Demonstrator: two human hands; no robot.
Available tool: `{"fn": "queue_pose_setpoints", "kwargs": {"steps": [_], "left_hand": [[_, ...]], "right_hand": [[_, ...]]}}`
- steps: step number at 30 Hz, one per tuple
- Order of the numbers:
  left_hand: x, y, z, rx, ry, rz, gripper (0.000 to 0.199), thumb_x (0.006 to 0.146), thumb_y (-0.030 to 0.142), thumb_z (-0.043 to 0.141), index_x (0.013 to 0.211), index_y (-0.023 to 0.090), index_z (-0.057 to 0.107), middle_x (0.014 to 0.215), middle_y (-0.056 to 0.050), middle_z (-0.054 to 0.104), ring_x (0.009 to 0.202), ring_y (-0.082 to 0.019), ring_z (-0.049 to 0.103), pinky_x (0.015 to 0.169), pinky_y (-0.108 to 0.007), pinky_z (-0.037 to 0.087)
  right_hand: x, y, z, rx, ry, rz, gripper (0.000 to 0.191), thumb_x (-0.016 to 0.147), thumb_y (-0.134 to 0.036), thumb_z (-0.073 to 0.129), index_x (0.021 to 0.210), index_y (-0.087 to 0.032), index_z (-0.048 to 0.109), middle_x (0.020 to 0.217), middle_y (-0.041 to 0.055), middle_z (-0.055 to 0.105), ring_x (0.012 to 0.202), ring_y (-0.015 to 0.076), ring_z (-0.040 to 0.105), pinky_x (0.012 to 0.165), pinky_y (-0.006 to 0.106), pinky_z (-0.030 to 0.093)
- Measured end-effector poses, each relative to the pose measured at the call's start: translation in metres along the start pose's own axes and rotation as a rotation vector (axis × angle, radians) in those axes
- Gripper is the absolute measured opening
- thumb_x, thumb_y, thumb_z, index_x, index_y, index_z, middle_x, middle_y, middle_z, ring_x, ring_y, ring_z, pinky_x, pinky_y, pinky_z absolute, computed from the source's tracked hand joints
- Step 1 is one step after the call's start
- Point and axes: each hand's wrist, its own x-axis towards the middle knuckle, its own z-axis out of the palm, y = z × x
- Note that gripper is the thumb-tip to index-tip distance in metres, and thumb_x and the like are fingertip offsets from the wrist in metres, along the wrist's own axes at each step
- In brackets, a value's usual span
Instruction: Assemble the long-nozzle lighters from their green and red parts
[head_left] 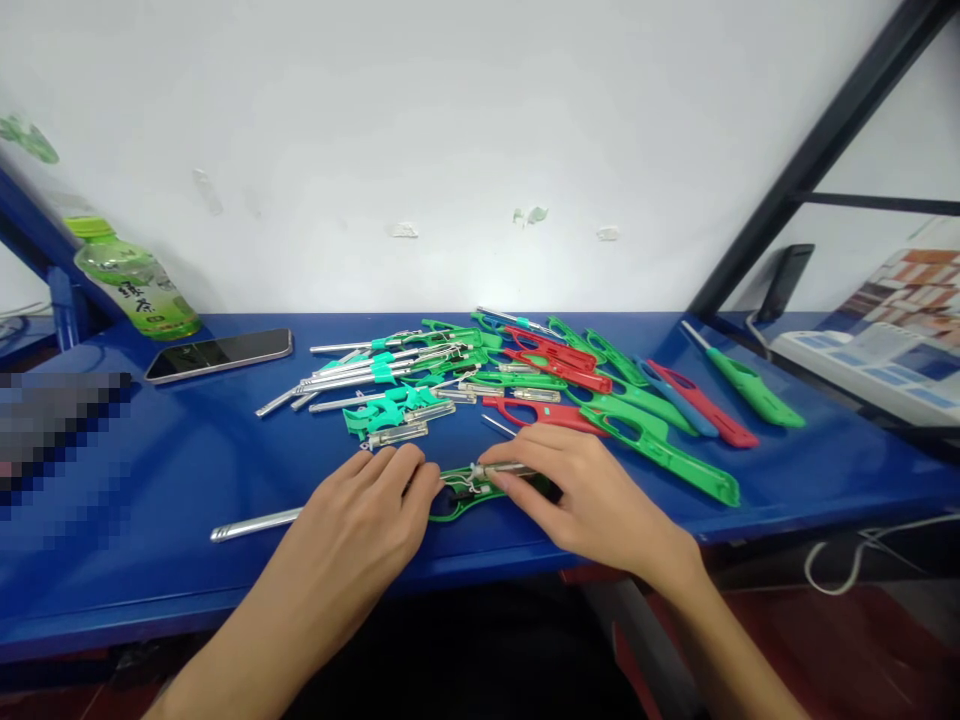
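Note:
An opened green lighter casing lies near the table's front edge, its long metal tube pointing left. My left hand is closed over the casing's left part, where the tube joins it. With thumb and index finger, my right hand pinches a clear fuel tank at the casing's right part. Thin white wires show between the hands. Just behind lie teal triggers, more clear tanks and a pile of metal tubes.
Red casings and green casings are heaped behind my right hand. Farther right lies an assembled green lighter. A phone and a green-capped bottle are at the back left. A black metal frame rises at the right.

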Motion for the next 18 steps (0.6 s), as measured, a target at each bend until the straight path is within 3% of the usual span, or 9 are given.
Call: {"fn": "queue_pose_setpoints", "kwargs": {"steps": [5,18], "left_hand": [[0.0032,-0.0021,-0.0019,0.0,0.068,0.038,0.038,0.098,-0.007,0.04,0.093,0.016,0.07,0.087,-0.009,0.074,0.075,-0.026,0.074,0.061,-0.037,0.055],[0.0031,-0.0018,0.0034,-0.023,0.021,0.034,0.031,0.088,-0.008,0.049,0.096,0.017,0.065,0.084,-0.006,0.071,0.072,-0.027,0.072,0.065,-0.039,0.057]], "right_hand": [[0.0006,0.0,0.0001,-0.007,0.009,0.002,0.016,0.11,-0.025,0.064,0.118,-0.021,0.077,0.105,0.0032,0.08,0.096,0.0203,0.074,0.088,0.031,0.053],[0.0,0.001,0.0018,0.0,0.003,0.011,0.016,0.11,-0.025,0.063,0.119,-0.022,0.076,0.108,0.0033,0.081,0.098,0.0208,0.075,0.091,0.033,0.055]]}}
